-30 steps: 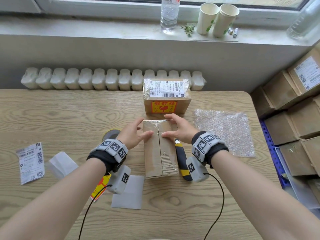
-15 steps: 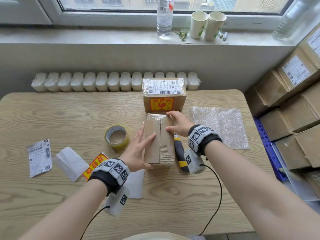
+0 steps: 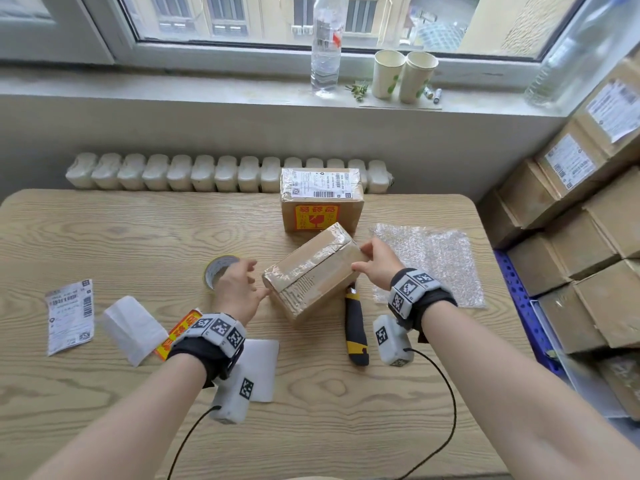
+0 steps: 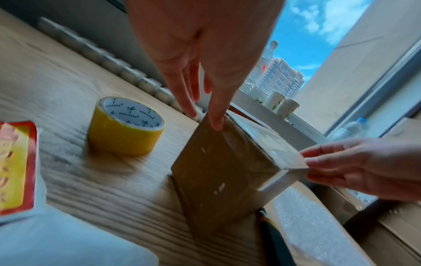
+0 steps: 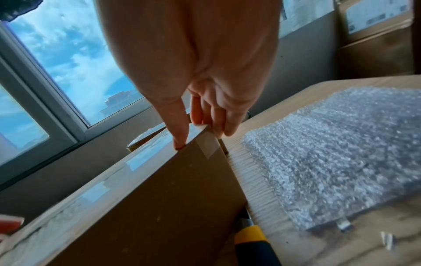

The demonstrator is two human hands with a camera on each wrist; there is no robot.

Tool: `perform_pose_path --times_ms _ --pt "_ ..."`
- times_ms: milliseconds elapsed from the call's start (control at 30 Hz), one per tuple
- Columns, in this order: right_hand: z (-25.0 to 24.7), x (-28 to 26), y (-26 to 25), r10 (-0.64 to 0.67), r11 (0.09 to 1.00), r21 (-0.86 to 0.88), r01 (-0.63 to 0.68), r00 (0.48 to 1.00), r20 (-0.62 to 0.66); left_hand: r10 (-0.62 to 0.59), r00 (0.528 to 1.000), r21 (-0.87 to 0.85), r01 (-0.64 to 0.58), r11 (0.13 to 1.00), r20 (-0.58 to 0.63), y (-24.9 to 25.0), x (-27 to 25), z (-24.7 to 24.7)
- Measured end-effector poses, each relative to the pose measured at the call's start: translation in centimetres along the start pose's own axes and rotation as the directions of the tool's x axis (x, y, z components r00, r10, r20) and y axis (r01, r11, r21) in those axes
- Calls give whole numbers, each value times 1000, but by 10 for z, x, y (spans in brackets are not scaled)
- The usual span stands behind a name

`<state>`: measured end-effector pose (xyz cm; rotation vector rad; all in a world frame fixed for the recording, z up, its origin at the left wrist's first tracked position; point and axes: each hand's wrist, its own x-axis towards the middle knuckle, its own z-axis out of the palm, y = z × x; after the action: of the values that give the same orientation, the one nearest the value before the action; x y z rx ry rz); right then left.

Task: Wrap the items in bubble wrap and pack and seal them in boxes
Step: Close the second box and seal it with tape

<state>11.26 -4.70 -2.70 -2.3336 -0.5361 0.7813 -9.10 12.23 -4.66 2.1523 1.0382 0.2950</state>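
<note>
Taped cardboard box [image 3: 313, 271] mid-tabletop [image 3: 138, 237], tilted on an edge, seam looks sealed, no label yet vs labelled box [image 3: 321, 202] behind; right hand [image 3: 375, 263] fingers pinching far corner, left hand [image 3: 239, 289] fingers straight, spread, tips touching near end.

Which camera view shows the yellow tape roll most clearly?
The left wrist view: the tape roll is close, whole, its core print visible. In the head view the left hand partly hides it. The right wrist view misses it.
</note>
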Motion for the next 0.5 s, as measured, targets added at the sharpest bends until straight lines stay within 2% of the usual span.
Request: perform_pose_path --times_ms 200,267,367,500 --pt "-2 -11 9 -18 997 78 19 1000 -13 -75 997 -145 76 986 11 3 -11 6" --pt "-1 -13 10 -27 994 104 25 1000 13 -90 991 -250 112 962 95 10 -9 6" --pt "1 -16 15 -24 990 137 21 1000 18 -90 971 -480 189 857 221 20 -3 7" --pt "0 -19 16 -1 987 162 1 1000 3 -61 950 -545 227 807 305 21 7 11"
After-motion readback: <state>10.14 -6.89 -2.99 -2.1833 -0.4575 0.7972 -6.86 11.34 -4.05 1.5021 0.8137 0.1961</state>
